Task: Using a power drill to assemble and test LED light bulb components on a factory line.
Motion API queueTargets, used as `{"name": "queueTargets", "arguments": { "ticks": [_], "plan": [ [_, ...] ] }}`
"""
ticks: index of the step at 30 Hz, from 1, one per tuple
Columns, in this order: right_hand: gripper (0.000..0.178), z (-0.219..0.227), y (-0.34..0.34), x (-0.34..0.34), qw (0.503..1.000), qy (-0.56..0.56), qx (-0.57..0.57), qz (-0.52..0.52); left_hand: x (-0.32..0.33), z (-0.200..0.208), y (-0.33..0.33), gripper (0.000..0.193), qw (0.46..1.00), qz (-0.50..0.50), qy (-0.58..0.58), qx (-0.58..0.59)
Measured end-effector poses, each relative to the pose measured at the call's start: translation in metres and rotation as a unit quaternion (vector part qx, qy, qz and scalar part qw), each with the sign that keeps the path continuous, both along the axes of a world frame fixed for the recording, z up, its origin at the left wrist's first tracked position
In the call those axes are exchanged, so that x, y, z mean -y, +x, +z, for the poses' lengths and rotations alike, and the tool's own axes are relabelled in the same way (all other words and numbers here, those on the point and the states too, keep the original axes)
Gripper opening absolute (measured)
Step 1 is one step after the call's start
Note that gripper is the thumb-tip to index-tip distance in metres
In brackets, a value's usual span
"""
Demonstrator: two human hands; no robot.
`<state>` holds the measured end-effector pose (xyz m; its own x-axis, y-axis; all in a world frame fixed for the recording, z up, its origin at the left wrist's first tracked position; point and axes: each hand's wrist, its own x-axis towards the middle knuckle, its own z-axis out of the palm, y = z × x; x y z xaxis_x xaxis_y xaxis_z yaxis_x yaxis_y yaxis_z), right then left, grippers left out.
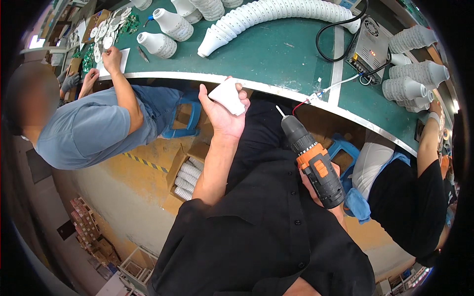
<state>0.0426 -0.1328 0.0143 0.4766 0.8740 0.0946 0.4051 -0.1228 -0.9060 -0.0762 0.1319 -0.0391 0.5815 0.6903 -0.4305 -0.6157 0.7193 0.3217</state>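
Note:
A white cone-shaped plastic housing [227, 97] rests in my left hand [225, 120], the fingers curled around it near the table's front edge. My right hand [316, 187] is closed on the grip of an orange and black cordless drill [316, 165], mostly hidden behind the drill body. The drill's bit points up and left toward the table edge, apart from the housing. On the green table [281, 61] a long curved row of nested white housings [276, 17] lies in front of me.
A metal power supply [370, 47] with black and white cables stands right on the table. Stacked housings [412, 81] lie beyond it. A person in blue [94, 128] works at left, another in black [410, 202] at right. An open carton [185, 175] of housings sits below my left arm.

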Motion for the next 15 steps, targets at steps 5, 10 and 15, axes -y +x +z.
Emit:
{"name": "queueTargets", "arguments": {
  "ticks": [5,10,15],
  "plan": [
    [0.024,-0.006,0.001,-0.003,1.000,0.019,-0.007,0.003,-0.004,0.001,-0.006,0.070,0.999,-0.016,0.037,0.032],
    [0.021,-0.002,0.005,-0.002,1.000,0.007,0.025,0.018,-0.010,0.008,-0.013,0.042,0.995,-0.009,0.074,-0.074],
    [0.019,0.001,0.005,-0.001,0.998,-0.027,-0.055,0.022,-0.058,0.031,-0.050,0.076,0.937,0.016,0.270,-0.221]
  ]
}}
